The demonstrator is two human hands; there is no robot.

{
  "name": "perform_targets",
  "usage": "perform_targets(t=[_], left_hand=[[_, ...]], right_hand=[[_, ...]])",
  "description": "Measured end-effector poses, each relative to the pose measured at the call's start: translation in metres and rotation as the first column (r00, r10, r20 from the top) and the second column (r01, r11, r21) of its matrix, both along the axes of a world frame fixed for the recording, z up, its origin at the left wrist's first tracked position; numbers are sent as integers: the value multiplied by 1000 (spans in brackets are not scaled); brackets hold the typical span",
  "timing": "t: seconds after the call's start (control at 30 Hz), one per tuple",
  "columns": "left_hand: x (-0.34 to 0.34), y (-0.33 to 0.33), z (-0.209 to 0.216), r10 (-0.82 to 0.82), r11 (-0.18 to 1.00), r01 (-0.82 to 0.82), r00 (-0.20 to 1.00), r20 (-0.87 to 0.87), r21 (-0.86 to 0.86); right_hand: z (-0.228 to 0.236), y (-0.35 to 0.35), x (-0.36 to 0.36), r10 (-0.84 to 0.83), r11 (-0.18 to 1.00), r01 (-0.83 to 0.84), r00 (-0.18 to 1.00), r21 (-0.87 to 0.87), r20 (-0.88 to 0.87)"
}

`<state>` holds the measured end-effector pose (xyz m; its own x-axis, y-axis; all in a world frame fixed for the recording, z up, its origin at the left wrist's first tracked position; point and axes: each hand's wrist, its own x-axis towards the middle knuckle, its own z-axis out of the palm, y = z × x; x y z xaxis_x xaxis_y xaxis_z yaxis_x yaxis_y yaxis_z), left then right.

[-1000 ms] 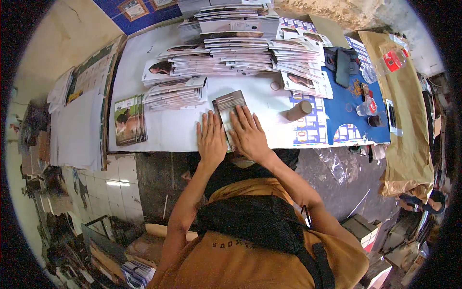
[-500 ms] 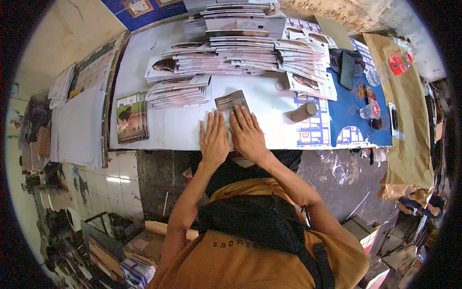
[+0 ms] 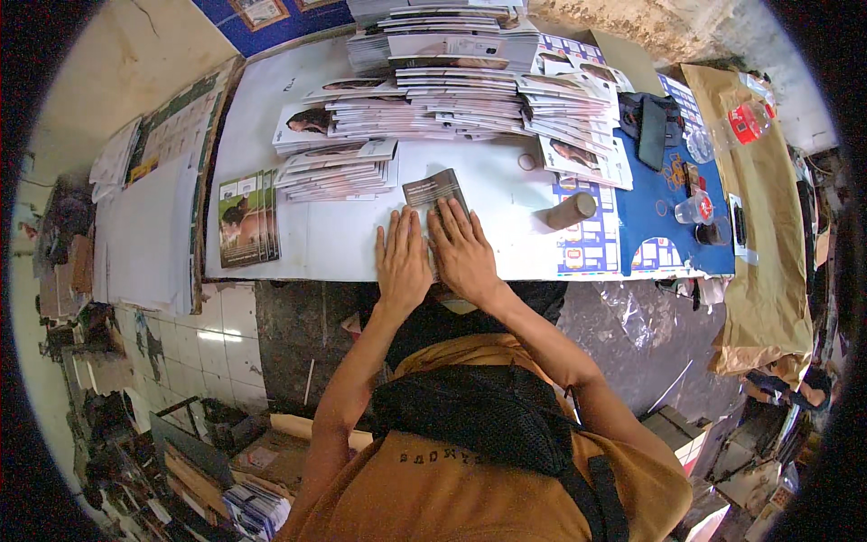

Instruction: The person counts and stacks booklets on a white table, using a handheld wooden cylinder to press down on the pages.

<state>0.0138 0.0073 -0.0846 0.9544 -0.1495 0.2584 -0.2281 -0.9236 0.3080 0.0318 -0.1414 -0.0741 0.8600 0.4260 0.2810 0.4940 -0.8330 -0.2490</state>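
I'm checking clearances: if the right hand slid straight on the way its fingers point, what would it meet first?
Past the dark booklet beneath it, the right hand would probably first meet the wide booklet pile, though depth is unclear.

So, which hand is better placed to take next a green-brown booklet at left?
Probably the left hand: it is nearer the green-brown booklets; the right hand lies farther, on the dark leaflet.

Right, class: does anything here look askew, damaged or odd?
The white booklet piles at the back look untidy, their edges jutting unevenly. The wall at upper right is stained and patchy, so possibly damaged. The brown booklet under the right hand sits aslant on the table.
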Motion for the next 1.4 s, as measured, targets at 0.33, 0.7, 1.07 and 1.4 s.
perform_targets(t=[0.33,0.7,1.07,1.4], left_hand=[[0,1,1,-13,998,13,1000,11,-54],[0,2,2,-34,999,33,999,8,29],[0,5,6,-35,999,35,999,-29,3],[2,2,3,-20,998,23,999,-36,67]], right_hand=[[-1,-1,1,11,1000,-11,1000,-4,19],[11,-6,1,36,998,-32,995,54,-88],[4,-15,3,65,997,-61,994,55,-89],[42,-73,-16,-321,729,108,926,675,198]])
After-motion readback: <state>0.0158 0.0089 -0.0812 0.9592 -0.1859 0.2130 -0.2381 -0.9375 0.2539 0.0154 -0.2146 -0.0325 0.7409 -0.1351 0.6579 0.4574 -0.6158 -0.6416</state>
